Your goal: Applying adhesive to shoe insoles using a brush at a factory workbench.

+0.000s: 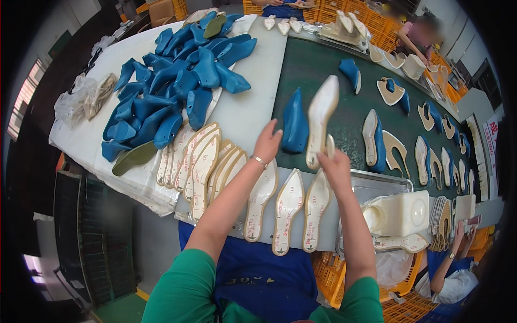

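Note:
My right hand [335, 166] pinches a pale insole [323, 110] by its heel end. The insole is raised with its toe pointing away from me. Just left of it, a blue shoe last [294, 125] rests on the green belt [288, 64]. My left hand [267, 141] is beside that last, fingers apart and holding nothing; I cannot tell whether a fingertip touches it. Between my arms, along the near edge, lie several printed white insoles, one of them a middle insole [289, 212].
A pile of blue lasts [172, 81] covers the white table [75, 132] at left, with a row of insoles [202, 172] in front. Lasts with insoles [371, 137] stand along the belt. A metal tray [385, 183] holds a white container [412, 212]. Other people [423, 35] work nearby.

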A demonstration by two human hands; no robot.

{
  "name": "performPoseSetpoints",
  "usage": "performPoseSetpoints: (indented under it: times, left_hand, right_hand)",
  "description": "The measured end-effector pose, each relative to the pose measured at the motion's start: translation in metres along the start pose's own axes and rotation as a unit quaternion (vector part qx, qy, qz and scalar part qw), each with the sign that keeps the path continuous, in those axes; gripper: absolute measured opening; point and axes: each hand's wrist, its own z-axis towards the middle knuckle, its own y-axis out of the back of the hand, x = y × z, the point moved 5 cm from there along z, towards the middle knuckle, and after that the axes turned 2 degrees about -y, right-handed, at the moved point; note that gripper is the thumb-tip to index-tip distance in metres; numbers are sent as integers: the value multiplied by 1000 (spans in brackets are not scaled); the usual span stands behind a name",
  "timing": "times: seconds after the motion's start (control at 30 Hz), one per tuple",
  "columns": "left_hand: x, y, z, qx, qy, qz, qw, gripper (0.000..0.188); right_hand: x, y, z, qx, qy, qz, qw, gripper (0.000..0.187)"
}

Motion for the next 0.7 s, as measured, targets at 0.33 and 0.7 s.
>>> performPoseSetpoints:
  times: [0.33,0.7]
  left_hand:
    - [-58,191,-197,-193,-21,-42,980,39]
    - [-81,180,-247,-145,-76,372,914,29]
  right_hand:
    - [-21,-110,127,-6,16,-411,911,25]
    - [25,-80,62,-38,95,-374,922,33]
